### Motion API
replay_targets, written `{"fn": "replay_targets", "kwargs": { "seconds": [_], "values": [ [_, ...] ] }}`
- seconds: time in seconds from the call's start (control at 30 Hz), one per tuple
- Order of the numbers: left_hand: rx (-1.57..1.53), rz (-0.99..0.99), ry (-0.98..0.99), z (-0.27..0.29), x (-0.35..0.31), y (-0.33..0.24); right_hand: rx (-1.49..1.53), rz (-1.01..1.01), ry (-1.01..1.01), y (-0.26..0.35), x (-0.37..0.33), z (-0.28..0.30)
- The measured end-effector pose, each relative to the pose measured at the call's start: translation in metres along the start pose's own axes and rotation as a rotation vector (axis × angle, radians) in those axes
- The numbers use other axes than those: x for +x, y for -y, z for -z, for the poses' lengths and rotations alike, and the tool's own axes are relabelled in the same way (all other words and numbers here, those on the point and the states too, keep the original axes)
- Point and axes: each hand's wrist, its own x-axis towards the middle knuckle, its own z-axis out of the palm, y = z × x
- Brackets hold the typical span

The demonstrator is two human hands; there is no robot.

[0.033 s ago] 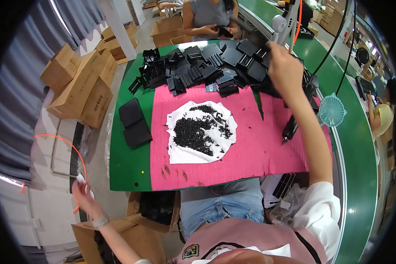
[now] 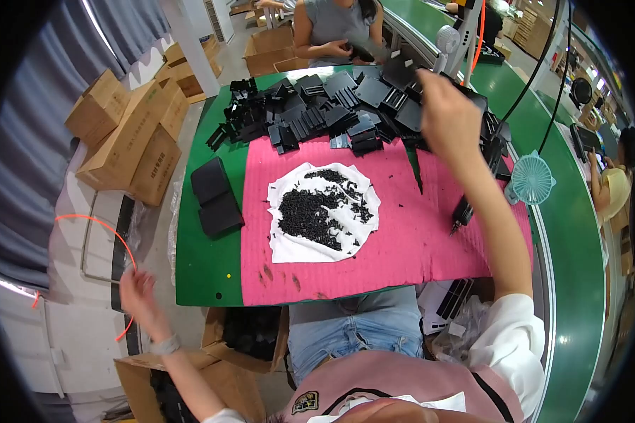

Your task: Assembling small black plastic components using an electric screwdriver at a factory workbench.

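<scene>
Raised over the far right of the table, my right hand (image 2: 448,116) grips a flat black plastic panel (image 2: 399,72) by its edge. Under and beside it spreads a heap of black plastic panels (image 2: 324,116). My left hand (image 2: 141,299) hangs off the table's left side, fingers loosely bent and apart, with nothing visible in it. A white cloth (image 2: 293,250) in the middle carries a pile of small black screws or pins (image 2: 307,215). Right of it, a black electric screwdriver (image 2: 463,211) lies partly hidden behind my right forearm.
A pink foam mat (image 2: 374,271) covers much of the green table (image 2: 204,271). Two black panels (image 2: 215,197) lie at its left. A teal fan (image 2: 533,178) stands at right. Open cardboard boxes (image 2: 215,388) sit below left. Across the table, a person (image 2: 339,32) handles a dark piece.
My right hand has moved slightly left and nearer with the black panel. My left hand has risen a little, and the small white scraps by its fingers no longer show.
</scene>
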Motion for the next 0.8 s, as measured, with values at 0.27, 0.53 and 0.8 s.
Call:
{"fn": "replay_targets", "kwargs": {
  "seconds": [0.27,0.53,0.8],
  "values": [
    [-0.487,0.369,0.891,-0.263,-0.106,-0.077,0.105,0.414,0.204,0.124,-0.043,0.038],
    [-0.517,0.360,0.860,-0.271,-0.075,-0.038,0.636,0.152,0.446,0.067,0.013,-0.032],
    [-0.607,0.404,0.992,-0.272,-0.073,-0.044,0.523,0.152,0.871,0.033,0.022,-0.129]
  ]
}}
